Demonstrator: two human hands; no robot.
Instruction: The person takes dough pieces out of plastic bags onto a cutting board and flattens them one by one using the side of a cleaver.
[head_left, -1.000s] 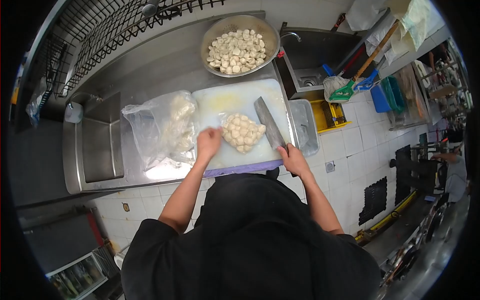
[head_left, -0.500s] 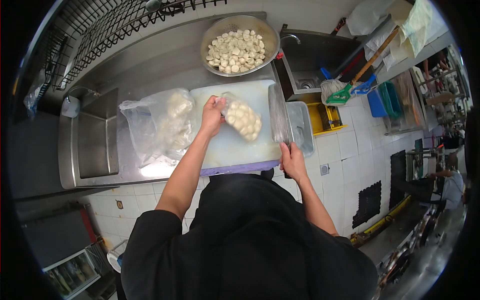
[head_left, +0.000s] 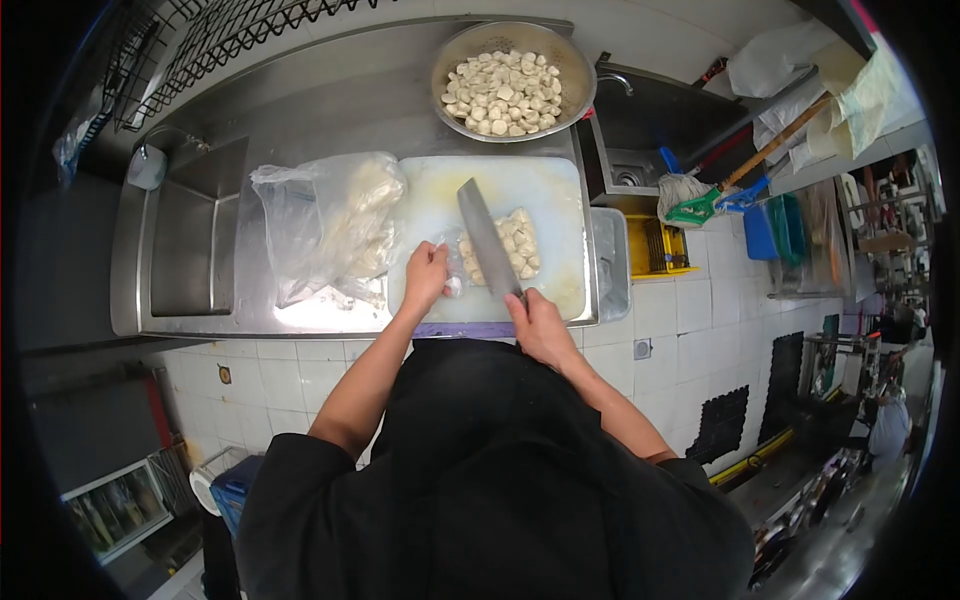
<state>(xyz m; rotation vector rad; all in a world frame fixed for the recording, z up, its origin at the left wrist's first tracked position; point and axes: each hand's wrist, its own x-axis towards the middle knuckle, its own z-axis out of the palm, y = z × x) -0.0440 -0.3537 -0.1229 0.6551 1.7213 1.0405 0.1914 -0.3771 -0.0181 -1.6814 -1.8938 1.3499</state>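
A clear bag of pale round pieces (head_left: 519,243) lies on the white cutting board (head_left: 560,190). My left hand (head_left: 427,272) is closed on the bag's gathered left end, near the board's left side. In my right hand (head_left: 537,322) is the handle of a large knife (head_left: 483,234). Its broad blade points up and to the left, over the bag, and covers part of the pieces. Whether the blade touches the bag cannot be made out.
A metal colander (head_left: 449,113) holding similar pieces stands behind the board. Left of the board lies a large plastic bag (head_left: 325,225), then a sink (head_left: 190,240). A clear tub (head_left: 610,265) sits beyond the board's right edge, with a yellow bucket (head_left: 655,262) further right.
The bag, lifted by my left hand half a second ago, is now down on the board. The knife has moved left from the board's right edge to over the bag.
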